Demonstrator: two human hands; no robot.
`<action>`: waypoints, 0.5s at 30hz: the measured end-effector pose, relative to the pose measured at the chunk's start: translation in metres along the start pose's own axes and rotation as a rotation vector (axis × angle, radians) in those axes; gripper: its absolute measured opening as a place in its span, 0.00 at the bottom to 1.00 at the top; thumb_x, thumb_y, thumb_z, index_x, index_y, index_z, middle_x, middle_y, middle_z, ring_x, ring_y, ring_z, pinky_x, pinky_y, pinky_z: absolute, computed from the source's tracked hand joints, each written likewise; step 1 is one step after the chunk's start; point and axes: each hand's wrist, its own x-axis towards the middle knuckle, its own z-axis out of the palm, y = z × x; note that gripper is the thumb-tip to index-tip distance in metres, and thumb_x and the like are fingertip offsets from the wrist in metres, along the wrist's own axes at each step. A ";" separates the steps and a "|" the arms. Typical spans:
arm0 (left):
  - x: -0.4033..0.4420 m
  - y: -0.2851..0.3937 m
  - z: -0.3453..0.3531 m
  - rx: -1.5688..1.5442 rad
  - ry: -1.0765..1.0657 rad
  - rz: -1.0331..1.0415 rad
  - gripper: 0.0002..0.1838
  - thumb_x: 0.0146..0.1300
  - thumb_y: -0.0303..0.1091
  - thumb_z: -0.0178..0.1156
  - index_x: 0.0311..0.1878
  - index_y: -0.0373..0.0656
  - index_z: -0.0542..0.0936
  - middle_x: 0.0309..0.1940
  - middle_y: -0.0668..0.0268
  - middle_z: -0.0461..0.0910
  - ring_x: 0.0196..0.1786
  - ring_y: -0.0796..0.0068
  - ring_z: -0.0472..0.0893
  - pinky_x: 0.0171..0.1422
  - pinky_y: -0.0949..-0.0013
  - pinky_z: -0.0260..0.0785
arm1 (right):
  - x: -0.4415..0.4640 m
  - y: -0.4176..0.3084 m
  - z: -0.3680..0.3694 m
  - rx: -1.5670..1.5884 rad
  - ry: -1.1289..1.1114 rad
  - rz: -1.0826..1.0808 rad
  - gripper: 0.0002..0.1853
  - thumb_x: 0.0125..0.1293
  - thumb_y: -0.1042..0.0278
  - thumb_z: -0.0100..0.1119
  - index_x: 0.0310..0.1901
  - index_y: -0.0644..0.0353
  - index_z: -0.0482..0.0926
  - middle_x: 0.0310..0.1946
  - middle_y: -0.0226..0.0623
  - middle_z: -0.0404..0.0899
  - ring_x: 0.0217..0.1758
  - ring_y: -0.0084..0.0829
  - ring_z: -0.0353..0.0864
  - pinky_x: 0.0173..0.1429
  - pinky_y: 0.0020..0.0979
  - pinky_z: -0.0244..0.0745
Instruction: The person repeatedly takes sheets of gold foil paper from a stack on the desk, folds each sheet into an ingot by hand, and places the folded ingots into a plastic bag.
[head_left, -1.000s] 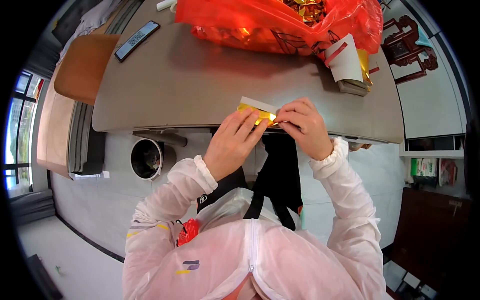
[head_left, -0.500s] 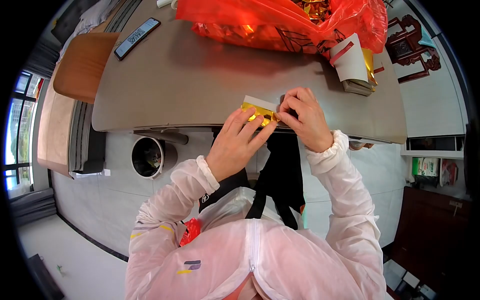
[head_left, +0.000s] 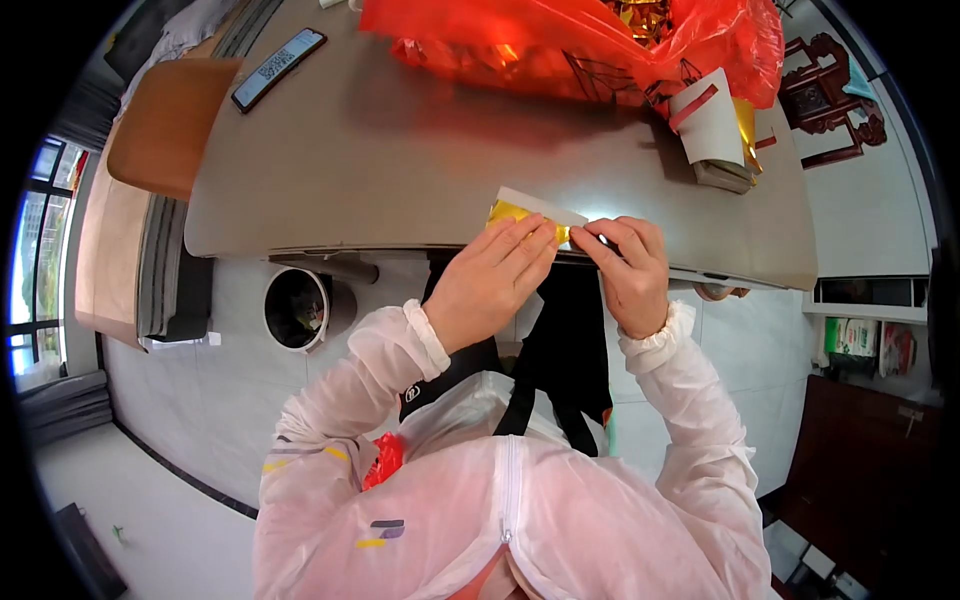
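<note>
A sheet of gold foil paper (head_left: 507,211) with a pale border along its far side lies at the table's near edge. My left hand (head_left: 492,275) rests over it, fingers stretched out flat and pressing on the foil, hiding much of it. At the sheet's right end, my right hand (head_left: 632,272) is closed in a pinch, thumb and forefinger at the paper's corner. A stack of paper (head_left: 728,177) sits farther right on the table, with a curled white sheet (head_left: 708,118) marked by a red stripe and some gold foil on top.
A red plastic bag (head_left: 590,62) with gold foil pieces inside spreads across the far side of the table (head_left: 330,180). A phone (head_left: 280,68) showing a code lies at the far left, near a brown chair (head_left: 165,130). Below the table edge stands a bin (head_left: 297,310).
My left fingers have closed up and slid right along the foil, lying flatter on it. My right hand has shifted right and slightly down, staying at the paper's right end.
</note>
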 end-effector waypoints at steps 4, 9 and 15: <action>0.006 0.005 -0.001 0.078 -0.047 -0.005 0.22 0.58 0.28 0.56 0.58 0.36 0.78 0.58 0.60 0.77 0.62 0.59 0.76 0.67 0.56 0.69 | 0.001 -0.008 -0.004 -0.048 -0.007 0.023 0.17 0.50 0.78 0.61 0.44 0.60 0.85 0.45 0.32 0.80 0.46 0.36 0.77 0.50 0.38 0.72; 0.006 0.002 -0.003 0.040 -0.058 -0.015 0.22 0.58 0.27 0.56 0.58 0.39 0.79 0.58 0.62 0.77 0.62 0.60 0.76 0.66 0.57 0.70 | 0.002 -0.007 -0.002 -0.082 0.009 0.023 0.17 0.49 0.78 0.61 0.44 0.61 0.85 0.44 0.33 0.80 0.46 0.37 0.77 0.50 0.38 0.72; -0.004 -0.004 -0.009 0.006 -0.004 -0.011 0.21 0.56 0.25 0.59 0.56 0.39 0.81 0.57 0.61 0.79 0.62 0.58 0.76 0.66 0.55 0.72 | 0.004 -0.019 0.002 -0.116 0.033 0.028 0.19 0.47 0.78 0.63 0.45 0.62 0.84 0.47 0.35 0.78 0.50 0.39 0.77 0.55 0.42 0.73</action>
